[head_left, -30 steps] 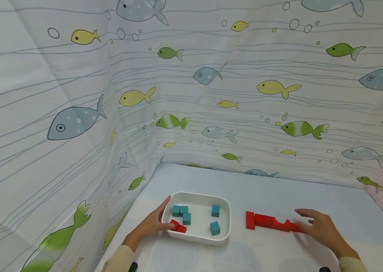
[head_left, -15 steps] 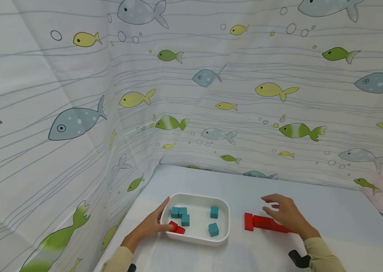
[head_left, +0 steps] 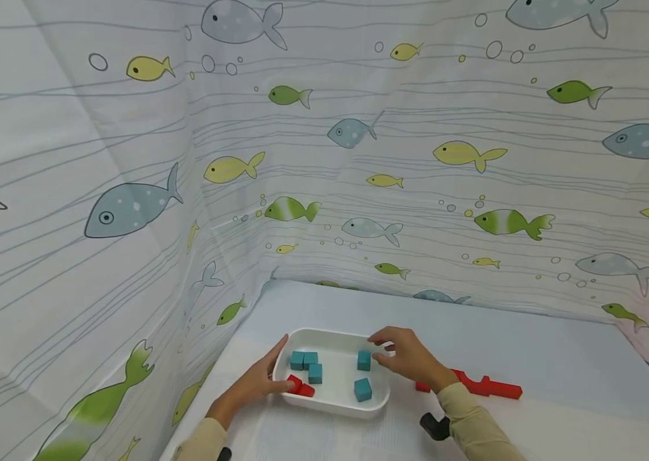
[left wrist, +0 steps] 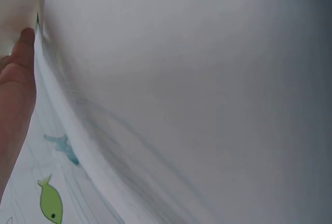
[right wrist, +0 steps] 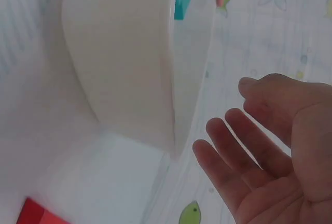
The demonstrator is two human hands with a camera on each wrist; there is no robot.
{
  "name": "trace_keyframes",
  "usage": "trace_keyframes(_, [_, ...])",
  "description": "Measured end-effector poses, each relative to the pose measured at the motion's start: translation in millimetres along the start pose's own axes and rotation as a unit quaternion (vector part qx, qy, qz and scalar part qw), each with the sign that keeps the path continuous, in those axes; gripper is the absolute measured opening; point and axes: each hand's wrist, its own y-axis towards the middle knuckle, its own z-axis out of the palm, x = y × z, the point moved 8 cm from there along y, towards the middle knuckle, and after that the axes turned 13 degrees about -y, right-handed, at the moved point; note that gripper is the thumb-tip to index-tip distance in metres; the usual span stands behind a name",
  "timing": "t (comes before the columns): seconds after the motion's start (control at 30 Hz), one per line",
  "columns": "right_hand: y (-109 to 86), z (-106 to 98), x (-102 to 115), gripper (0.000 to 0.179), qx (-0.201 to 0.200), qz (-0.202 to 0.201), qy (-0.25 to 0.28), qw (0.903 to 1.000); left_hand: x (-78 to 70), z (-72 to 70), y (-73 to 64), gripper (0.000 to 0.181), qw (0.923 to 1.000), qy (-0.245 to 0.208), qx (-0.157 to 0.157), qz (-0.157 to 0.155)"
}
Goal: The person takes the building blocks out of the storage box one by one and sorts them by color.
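A white rectangular tray (head_left: 338, 403) holds several teal cubes (head_left: 315, 373) and red blocks (head_left: 305, 390). My left hand (head_left: 255, 383) grips the tray's left end, fingers along the outer wall and thumb over the near rim beside the red blocks. My right hand (head_left: 408, 355) hovers at the tray's right rim, fingers spread with nothing between them, close to the teal cube (head_left: 363, 360) at the back right. In the right wrist view this hand (right wrist: 275, 146) stands apart from the tray wall (right wrist: 124, 68). Right of the tray, a row of red blocks (head_left: 500, 388) is partly hidden by my right forearm.
The white table (head_left: 578, 358) is bounded at the back and left by a fabric wall (head_left: 324, 179) printed with fish. A black strap piece (head_left: 435, 426) sits at my right wrist. In the left wrist view, pale fabric (left wrist: 181, 79) fills most of the picture.
My right hand has moved left from the far end of the red row, over the row, to the tray's right rim. My left hand stays on the tray.
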Motion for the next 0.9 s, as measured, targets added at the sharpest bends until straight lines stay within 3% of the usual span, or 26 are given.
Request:
trace_keyframes(0.33, [23.1, 59.1, 32.6, 0.031, 0.062, -0.020, -0.002, 0.9979, -1.2, 1.1, -1.5, 0.103, 1.0000, 0.010, -0.001, -0.002])
trace_keyframes(0.6, [35.3, 89.7, 52.3, 0.034, 0.111, -0.022, -0.026, 0.9933, -6.4, 0.5, -2.7, 0.103, 0.9998, 0.015, -0.014, -0.009])
trace_keyframes(0.77, [41.4, 104.9, 66.7, 0.032, 0.130, -0.045, -0.058, 0.9888, -4.9, 0.3, -2.3, 0.102, 0.9999, 0.005, -0.008, -0.012])
trace_keyframes(0.9, [44.4, 110.7, 73.0, 0.027, 0.139, -0.034, -0.050, 0.9884, -3.0, 0.8, -1.2, 0.102, 1.0000, -0.002, 0.000, -0.010])
